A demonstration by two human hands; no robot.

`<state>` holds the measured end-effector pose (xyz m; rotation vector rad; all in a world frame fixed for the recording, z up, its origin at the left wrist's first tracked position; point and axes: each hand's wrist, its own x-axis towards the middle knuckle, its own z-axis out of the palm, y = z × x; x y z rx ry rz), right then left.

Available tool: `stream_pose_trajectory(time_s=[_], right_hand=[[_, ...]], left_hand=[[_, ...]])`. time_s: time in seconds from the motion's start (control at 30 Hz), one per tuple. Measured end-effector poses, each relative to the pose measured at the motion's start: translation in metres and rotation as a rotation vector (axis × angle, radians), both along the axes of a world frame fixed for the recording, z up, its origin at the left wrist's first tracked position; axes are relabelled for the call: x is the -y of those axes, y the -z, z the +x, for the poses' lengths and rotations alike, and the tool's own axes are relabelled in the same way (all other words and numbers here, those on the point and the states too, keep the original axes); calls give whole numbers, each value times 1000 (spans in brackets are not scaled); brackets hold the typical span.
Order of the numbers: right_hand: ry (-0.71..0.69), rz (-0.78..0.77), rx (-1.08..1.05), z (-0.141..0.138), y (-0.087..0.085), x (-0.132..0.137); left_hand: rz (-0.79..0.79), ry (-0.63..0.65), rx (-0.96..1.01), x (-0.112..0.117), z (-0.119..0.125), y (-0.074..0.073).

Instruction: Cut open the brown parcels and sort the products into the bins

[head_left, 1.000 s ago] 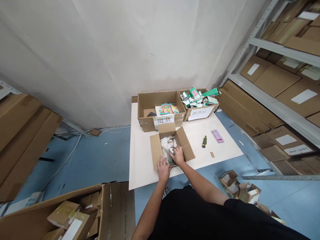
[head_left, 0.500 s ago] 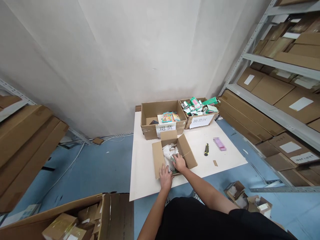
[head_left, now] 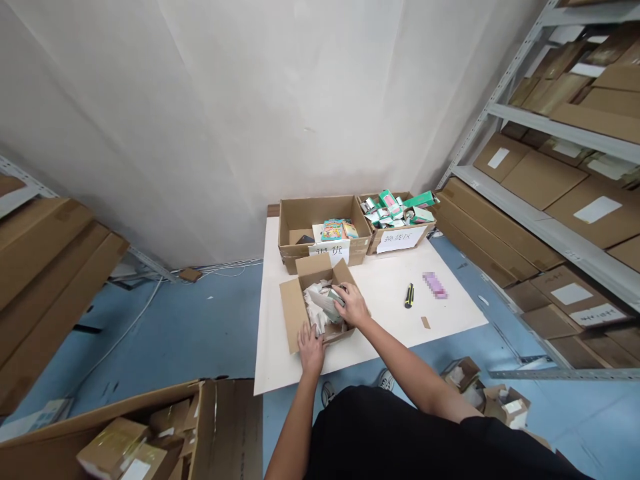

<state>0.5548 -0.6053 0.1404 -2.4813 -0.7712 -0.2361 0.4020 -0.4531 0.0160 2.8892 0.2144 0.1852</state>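
Observation:
An open cardboard box (head_left: pixel 292 313) with raised flaps stands on the near part of the white table, crumpled white paper (head_left: pixel 314 313) inside it. My right hand (head_left: pixel 353 307) reaches in over the right side, its fingers closed on a pale, grey-green item in translucent wrapping (head_left: pixel 327 304). What the wrapping contains cannot be made out. At the near left corner, my left hand (head_left: pixel 311 350) grips the box rim with its fingers over the edge.
Behind stand a carton with colourful packs (head_left: pixel 290 253) and a carton of green-and-white small boxes (head_left: pixel 400 241), both with paper signs. A utility knife (head_left: pixel 409 295), a blurred pink item (head_left: pixel 435 285) and a cardboard scrap (head_left: pixel 425 323) lie rightward. Loaded shelving (head_left: pixel 555 123) flanks the table (head_left: pixel 380 347).
The box has shifted left and turned slightly, with my left hand staying on its near corner. The wrapped item shows more above the paper, in my right hand.

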Motion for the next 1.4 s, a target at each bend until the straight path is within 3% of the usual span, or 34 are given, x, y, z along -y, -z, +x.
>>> stream_pose_trajectory(time_s=[0.2,0.37,0.7,0.87,1.0,1.1,1.3,1.4], right_hand=[[-47,-51,-44,1,4,-5],[-16,-8,-24,-6,11,-3],[31,28,3,-7,6,-4],[66,12,-14,-16,15,-8],[68,19,-40,-20,19,-12],[114,74,-25,-17,16,-11],[173,108,57,3,5,10],[166,124,117,12,-6,27]], left_hand=[[0,25,1,-16,-3,-4],[11,26,-9,-17,-4,-6],[21,34,-74,-15,-3,-13],[-98,69,-161,-23,6,-32],[-243,131,-41,-15,27,-48],[-231,183,-52,-8,35,-46],[-144,55,-59,-14,25,-40],[-95,167,-127,-12,22,-47]])
